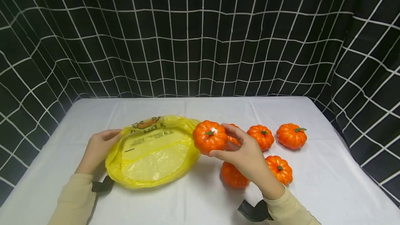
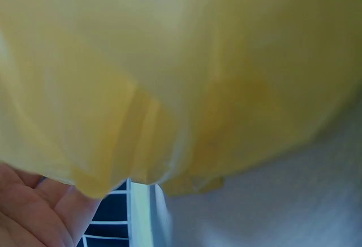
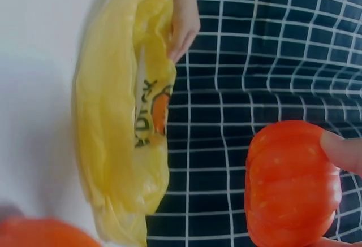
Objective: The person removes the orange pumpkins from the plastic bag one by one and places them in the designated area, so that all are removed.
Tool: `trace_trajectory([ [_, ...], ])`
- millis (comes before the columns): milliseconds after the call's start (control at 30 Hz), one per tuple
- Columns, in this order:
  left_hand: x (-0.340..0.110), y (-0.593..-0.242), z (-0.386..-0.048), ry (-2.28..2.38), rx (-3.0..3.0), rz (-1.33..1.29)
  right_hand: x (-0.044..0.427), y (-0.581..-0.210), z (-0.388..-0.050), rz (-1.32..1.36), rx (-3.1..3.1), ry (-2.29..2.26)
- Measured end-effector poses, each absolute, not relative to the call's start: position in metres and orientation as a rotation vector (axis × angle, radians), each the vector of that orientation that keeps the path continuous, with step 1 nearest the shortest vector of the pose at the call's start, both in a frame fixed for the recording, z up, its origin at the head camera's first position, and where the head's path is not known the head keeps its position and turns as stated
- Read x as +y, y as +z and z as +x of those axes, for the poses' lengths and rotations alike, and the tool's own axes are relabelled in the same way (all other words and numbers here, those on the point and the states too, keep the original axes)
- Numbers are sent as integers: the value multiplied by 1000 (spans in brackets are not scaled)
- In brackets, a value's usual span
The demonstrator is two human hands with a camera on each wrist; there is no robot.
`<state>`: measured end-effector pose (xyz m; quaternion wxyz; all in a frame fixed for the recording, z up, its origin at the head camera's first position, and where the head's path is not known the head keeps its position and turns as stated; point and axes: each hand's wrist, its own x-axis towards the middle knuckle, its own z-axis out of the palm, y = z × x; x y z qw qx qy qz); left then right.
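A yellow plastic bag (image 1: 153, 160) with dark print lies on the white table, its mouth spread wide. My left hand (image 1: 100, 148) grips the bag's left rim; the bag hides some of its fingertips. The bag fills most of the left wrist view, above part of the left hand (image 2: 42, 213). My right hand (image 1: 248, 155) holds a small glossy orange pumpkin (image 1: 210, 137) with a green stem, raised at the bag's right edge. In the right wrist view, this pumpkin (image 3: 291, 185) sits between thumb and fingers, apart from the bag (image 3: 107, 100).
Several more orange pumpkins lie to the right: one at the far right (image 1: 291, 136), one left of it (image 1: 260, 137), one nearer (image 1: 279, 170), and one under the right hand (image 1: 233, 175). Another is partly hidden behind that hand. Black cloth (image 1: 193, 44) with white grid lines surrounds the table (image 1: 193, 204).
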<state>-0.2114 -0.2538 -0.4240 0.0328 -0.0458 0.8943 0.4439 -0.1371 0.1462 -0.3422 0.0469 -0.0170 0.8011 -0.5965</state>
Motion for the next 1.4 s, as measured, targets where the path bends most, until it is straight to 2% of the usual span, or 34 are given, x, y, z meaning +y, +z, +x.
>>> trace_trajectory([
  [567,-255,-424,-212,1404,2719,-148,197,-341,-127,28,2637,-1690],
  [1400,-255,-425,-211,1403,2738,-137,249,-351,-122,326,2795,-1476],
])
